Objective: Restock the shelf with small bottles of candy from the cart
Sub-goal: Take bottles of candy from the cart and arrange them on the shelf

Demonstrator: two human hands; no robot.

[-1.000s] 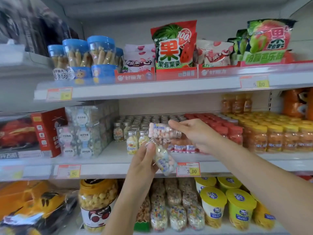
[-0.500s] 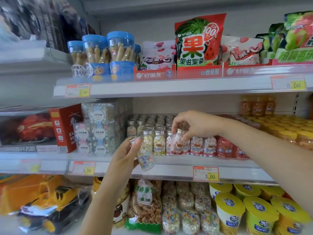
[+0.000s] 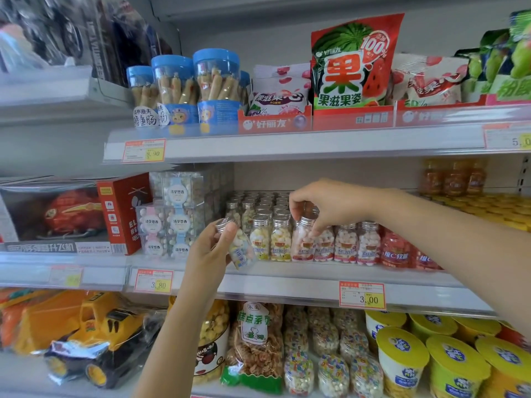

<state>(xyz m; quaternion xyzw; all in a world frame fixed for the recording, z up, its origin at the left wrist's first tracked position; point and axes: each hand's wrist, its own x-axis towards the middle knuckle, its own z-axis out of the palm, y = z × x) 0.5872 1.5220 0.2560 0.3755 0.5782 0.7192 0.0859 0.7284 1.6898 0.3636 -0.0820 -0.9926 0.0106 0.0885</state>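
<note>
Silver-capped clear pink-candy bottle [image 3: 301, 245], pinched by our right hand [image 3: 330, 205], stands in the shelf's [image 3: 287, 285] front row; our left hand [image 3: 211, 248] grips a tilted pastel-candy bottle [image 3: 240, 249] just left.

The small clear plastic bottle with silver cap [image 3: 241, 249] shows white, pink and pale blue candies. The clear bottle of pink and white candies [image 3: 301, 242] has a silver cap too and a red label band; the clear bottles of yellow and white candies [image 3: 280, 239] have the same silver caps. The round transparent tubs with blue lids [image 3: 215, 79] hold beige sticks. The paper price tag [image 3: 362, 294] is white, red-framed (with one yellow corner).
</note>
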